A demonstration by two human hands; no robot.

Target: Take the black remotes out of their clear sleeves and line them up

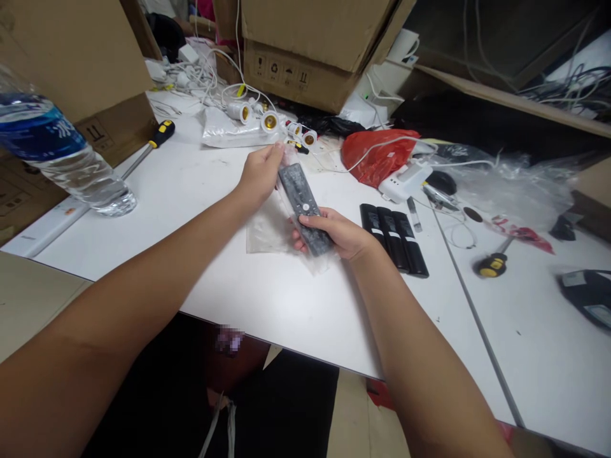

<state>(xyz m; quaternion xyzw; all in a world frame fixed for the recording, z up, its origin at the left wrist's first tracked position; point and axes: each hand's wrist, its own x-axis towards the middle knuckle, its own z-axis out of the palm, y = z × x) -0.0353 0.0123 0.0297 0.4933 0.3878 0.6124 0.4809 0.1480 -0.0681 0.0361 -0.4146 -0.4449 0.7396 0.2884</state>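
Observation:
A dark remote control (300, 187) inside a clear plastic bag (286, 184) is held over the table, tilted, its upper end away from me. My left hand (260, 172) pinches the bag's far end just above the remote. Around the lower half of the remote my right hand (337, 232) is closed, thumb on top of its face and fingers underneath. Another clear plastic bag (260, 232) appears to lie flat on the table beneath them. To the right of my right hand, several black remotes (394, 238) rest face down, side by side.
On the left, a water bottle (71, 152) leans near a screwdriver (160, 135) and a cardboard box (71, 51). White lamp sockets (270, 121) and cables lie behind. A red bag (377, 152), a power strip (405, 181) and another screwdriver (494, 264) are on the right.

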